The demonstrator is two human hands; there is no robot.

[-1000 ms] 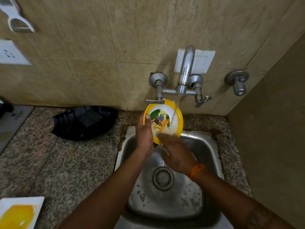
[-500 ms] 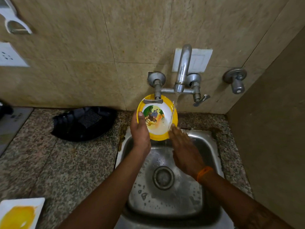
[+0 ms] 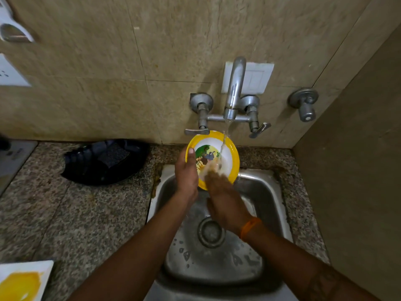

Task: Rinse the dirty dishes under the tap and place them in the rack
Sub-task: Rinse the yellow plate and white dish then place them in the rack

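- Head view: left hand grips the yellow plate by its left rim, tilted under the tap so water sheets off into the sink.
- Right hand, fingers flat, rubs the plate's near face.

Beige stone-look tiles cover the back wall, meeting a plain tan side wall at the right corner. A white switch plate sits on the tiles, and a white socket plate shows at the left edge. Below runs a speckled granite counter. The light is dim and warm, with soft shadows.
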